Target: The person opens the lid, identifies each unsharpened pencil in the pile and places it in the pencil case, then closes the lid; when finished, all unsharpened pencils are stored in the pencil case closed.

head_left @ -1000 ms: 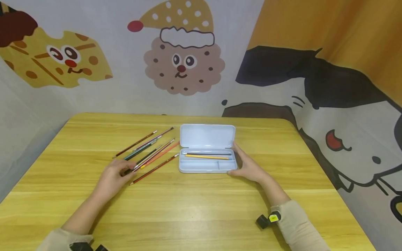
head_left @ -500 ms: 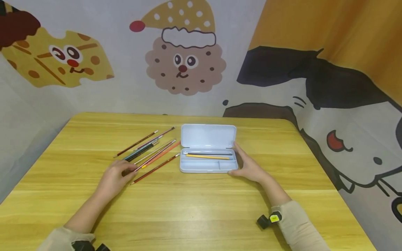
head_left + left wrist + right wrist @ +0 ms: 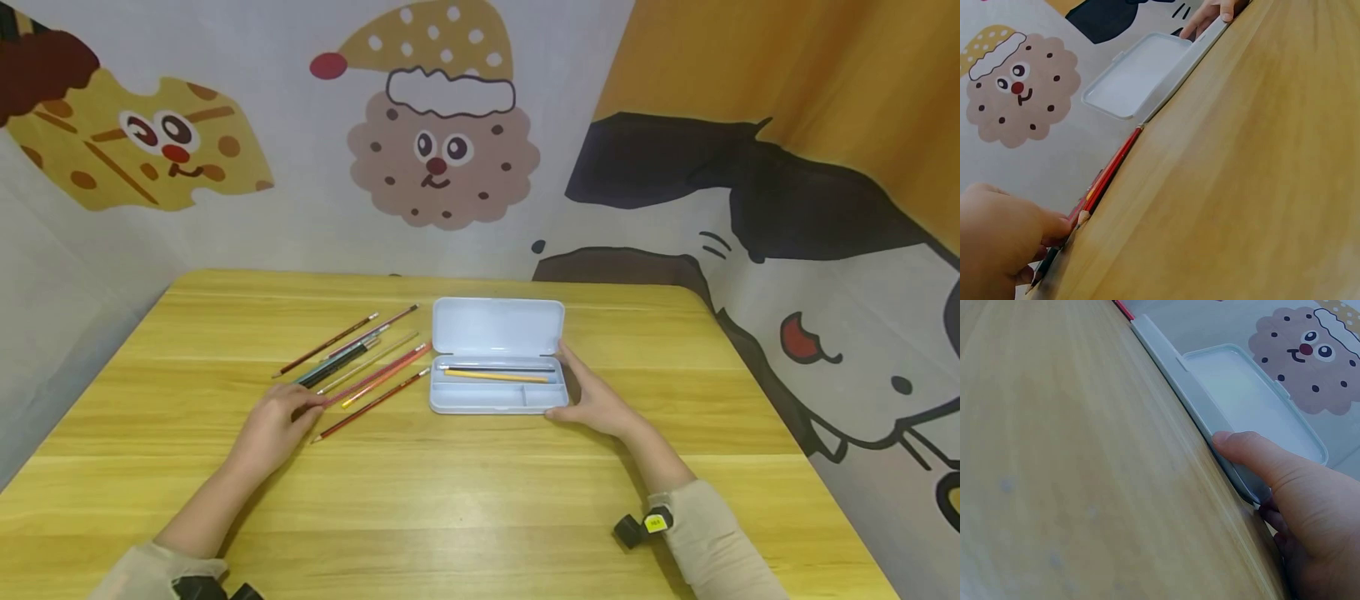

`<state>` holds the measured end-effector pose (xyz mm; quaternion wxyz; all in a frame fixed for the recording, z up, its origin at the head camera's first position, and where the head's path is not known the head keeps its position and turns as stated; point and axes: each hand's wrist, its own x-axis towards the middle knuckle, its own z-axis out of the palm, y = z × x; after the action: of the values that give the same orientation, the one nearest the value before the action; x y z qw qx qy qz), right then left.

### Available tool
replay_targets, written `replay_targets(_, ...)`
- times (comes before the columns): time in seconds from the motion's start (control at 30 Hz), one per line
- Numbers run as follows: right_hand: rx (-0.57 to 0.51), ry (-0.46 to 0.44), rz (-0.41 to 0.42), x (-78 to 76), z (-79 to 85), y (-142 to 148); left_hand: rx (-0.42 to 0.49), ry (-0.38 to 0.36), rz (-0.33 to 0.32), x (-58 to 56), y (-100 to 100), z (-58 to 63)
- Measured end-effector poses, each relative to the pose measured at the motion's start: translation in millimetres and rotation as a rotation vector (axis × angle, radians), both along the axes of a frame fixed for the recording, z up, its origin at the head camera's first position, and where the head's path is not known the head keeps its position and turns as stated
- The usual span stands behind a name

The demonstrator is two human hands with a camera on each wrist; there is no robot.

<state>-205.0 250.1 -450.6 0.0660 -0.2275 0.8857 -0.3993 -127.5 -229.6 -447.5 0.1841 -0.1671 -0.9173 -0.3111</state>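
Note:
My left hand (image 3: 273, 425) pinches the near end of a red pencil (image 3: 367, 380) between thumb and fingers, low over the table. In the left wrist view the thumb overlaps that pencil's end. Beside it lie an orange pencil (image 3: 386, 375) and a dark red pencil (image 3: 371, 405) with a sharpened tip. A pale blue pencil case (image 3: 472, 398) stands with its lid (image 3: 497, 325) raised. Inside its back compartment are a dark pencil (image 3: 498, 368) and a yellow pencil (image 3: 495, 377). My right hand (image 3: 592, 400) grips the case's right end, thumb at the front edge.
Farther back lie several more pencils, among them dark green ones (image 3: 333, 367), a tan one (image 3: 367, 363) and a dark red one with a white end (image 3: 322, 346). The wooden table (image 3: 465, 508) ends at a cloth backdrop (image 3: 300, 233) printed with cartoons.
A dark pencil near my left fingers has shifted back beside the green ones. The red pencil has moved right, next to the orange one. My right hand keeps its hold on the case.

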Motion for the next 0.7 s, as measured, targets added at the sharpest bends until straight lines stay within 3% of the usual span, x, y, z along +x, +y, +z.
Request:
replay_targets(0.43,0.001,-0.002,-0.003,1.4,0.4,-0.7,0.023,0.061,0.037,0.2,-1.5,6.0)
replay_targets(0.7,-0.001,-0.004,0.002,0.5,0.7,-0.6,0.058,0.133,-0.009,-2.9,10.2,12.9)
